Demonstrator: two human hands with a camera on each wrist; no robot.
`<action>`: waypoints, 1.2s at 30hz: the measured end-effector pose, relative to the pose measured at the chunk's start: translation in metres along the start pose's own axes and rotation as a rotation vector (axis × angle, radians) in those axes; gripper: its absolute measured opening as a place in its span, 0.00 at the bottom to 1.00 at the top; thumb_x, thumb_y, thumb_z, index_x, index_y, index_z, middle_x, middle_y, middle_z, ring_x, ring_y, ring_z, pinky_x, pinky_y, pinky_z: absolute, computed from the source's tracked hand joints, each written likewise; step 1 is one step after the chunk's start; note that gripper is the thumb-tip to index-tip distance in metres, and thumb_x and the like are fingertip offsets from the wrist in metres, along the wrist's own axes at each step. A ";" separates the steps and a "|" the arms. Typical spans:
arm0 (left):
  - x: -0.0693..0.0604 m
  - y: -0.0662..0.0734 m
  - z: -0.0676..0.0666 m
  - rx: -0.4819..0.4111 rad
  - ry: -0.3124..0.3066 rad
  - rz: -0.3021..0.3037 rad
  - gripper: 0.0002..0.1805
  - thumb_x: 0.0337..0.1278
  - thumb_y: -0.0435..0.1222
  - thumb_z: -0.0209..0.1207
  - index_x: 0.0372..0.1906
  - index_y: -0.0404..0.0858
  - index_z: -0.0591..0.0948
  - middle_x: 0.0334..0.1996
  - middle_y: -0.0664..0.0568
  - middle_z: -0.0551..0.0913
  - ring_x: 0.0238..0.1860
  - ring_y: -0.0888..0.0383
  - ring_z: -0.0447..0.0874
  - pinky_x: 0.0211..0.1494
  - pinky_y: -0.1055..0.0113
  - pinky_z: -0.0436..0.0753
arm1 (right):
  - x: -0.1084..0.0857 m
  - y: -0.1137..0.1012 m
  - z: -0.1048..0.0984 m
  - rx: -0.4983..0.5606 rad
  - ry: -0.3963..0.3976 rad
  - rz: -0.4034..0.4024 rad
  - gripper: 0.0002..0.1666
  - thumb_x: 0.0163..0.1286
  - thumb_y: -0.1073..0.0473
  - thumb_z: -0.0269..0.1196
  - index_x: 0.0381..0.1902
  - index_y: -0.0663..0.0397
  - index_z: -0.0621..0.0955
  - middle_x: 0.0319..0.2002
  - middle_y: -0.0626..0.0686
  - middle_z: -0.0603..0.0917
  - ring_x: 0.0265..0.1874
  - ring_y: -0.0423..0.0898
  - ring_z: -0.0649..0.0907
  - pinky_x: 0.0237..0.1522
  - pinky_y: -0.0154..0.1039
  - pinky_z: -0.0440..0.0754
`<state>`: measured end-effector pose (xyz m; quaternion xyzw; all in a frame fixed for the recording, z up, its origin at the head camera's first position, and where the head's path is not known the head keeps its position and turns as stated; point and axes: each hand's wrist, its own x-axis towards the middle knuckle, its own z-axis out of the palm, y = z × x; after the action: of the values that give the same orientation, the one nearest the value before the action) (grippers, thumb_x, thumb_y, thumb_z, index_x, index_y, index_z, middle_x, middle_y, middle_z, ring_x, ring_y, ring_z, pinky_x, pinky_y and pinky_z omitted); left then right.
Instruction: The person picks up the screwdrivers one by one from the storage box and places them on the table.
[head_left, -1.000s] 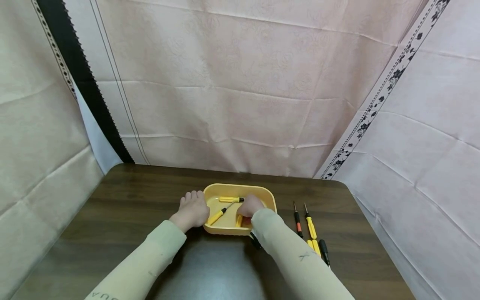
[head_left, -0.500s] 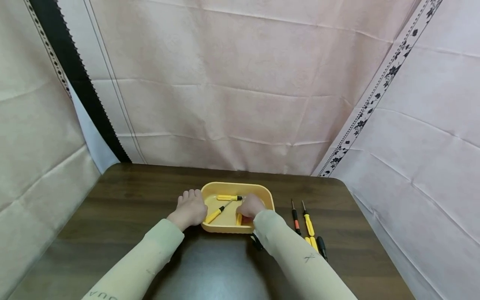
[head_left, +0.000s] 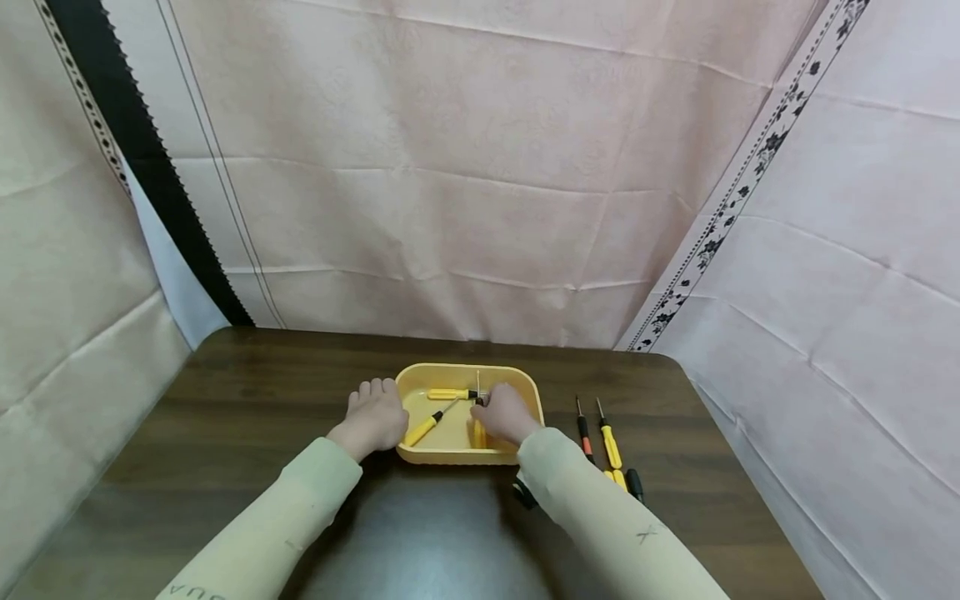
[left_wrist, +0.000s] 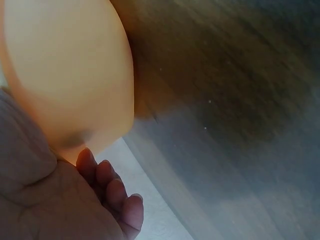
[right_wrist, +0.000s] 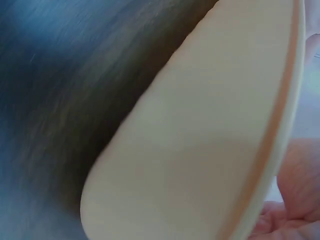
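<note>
In the head view, my left hand (head_left: 371, 417) grips the left end of the yellow tray (head_left: 457, 457); the left wrist view shows its fingers (left_wrist: 116, 194) bent against the tray's outer wall (left_wrist: 75, 75). My right hand (head_left: 506, 412) reaches inside over the right half, fingertips at the black collar of a yellow screwdriver (head_left: 479, 435) whose shaft points away. Left of it lie a slanted yellow screwdriver (head_left: 422, 431) and a sideways one (head_left: 447, 394). The right wrist view has the tray wall (right_wrist: 185, 130) hiding much of the hand (right_wrist: 300, 185).
Right of the tray on the dark wooden table (head_left: 300, 367) lie a black-and-red screwdriver (head_left: 583, 433), a yellow screwdriver (head_left: 611, 447), more yellow handles (head_left: 618, 481) and a black handle (head_left: 634, 483). Pale cloth (head_left: 450, 208) hangs behind.
My right hand has shifted slightly rightward relative to the tray, and the shaft of the screwdriver at its fingertips shows more clearly. My left hand stays at the tray's left end.
</note>
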<state>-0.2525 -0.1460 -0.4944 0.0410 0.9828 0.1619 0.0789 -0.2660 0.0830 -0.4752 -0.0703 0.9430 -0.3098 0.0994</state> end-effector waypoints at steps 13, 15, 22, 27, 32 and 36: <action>0.001 -0.001 0.000 -0.011 0.002 0.000 0.21 0.66 0.42 0.50 0.54 0.29 0.66 0.42 0.40 0.66 0.44 0.43 0.61 0.52 0.49 0.62 | -0.015 0.013 -0.058 0.308 0.047 -0.142 0.12 0.70 0.56 0.61 0.44 0.59 0.77 0.39 0.58 0.79 0.32 0.54 0.84 0.37 0.47 0.83; 0.002 0.000 0.000 -0.010 -0.001 0.001 0.21 0.67 0.42 0.50 0.53 0.29 0.66 0.42 0.40 0.66 0.44 0.44 0.60 0.51 0.49 0.62 | -0.017 0.017 -0.069 0.333 0.048 -0.144 0.13 0.70 0.56 0.61 0.47 0.59 0.78 0.41 0.58 0.80 0.34 0.53 0.84 0.38 0.48 0.83; 0.000 -0.001 0.000 -0.012 -0.006 0.000 0.20 0.67 0.42 0.50 0.52 0.29 0.66 0.40 0.41 0.66 0.42 0.44 0.60 0.49 0.50 0.62 | -0.021 0.037 -0.092 0.412 0.068 -0.053 0.20 0.70 0.54 0.61 0.53 0.61 0.77 0.44 0.60 0.81 0.35 0.50 0.85 0.38 0.44 0.83; -0.001 0.001 -0.002 -0.008 -0.008 -0.003 0.21 0.66 0.42 0.50 0.53 0.29 0.65 0.41 0.40 0.66 0.43 0.43 0.60 0.50 0.49 0.62 | -0.025 0.054 -0.102 0.484 0.069 -0.022 0.22 0.69 0.54 0.62 0.53 0.64 0.76 0.48 0.64 0.80 0.37 0.52 0.85 0.41 0.46 0.82; 0.001 0.001 -0.001 -0.007 -0.013 -0.003 0.21 0.67 0.42 0.50 0.53 0.29 0.65 0.41 0.40 0.65 0.42 0.44 0.60 0.49 0.50 0.62 | -0.031 0.077 -0.119 0.478 0.094 -0.004 0.25 0.69 0.49 0.62 0.54 0.63 0.75 0.48 0.61 0.80 0.39 0.51 0.83 0.44 0.47 0.81; 0.002 0.001 0.001 -0.001 -0.017 -0.009 0.21 0.67 0.42 0.50 0.54 0.29 0.65 0.41 0.40 0.66 0.43 0.44 0.60 0.49 0.50 0.62 | -0.035 0.102 -0.131 0.486 0.099 0.024 0.27 0.68 0.48 0.62 0.53 0.63 0.74 0.46 0.61 0.81 0.37 0.50 0.83 0.43 0.46 0.81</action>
<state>-0.2545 -0.1450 -0.4951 0.0379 0.9822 0.1614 0.0882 -0.2697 0.2462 -0.4280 -0.0177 0.8452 -0.5294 0.0707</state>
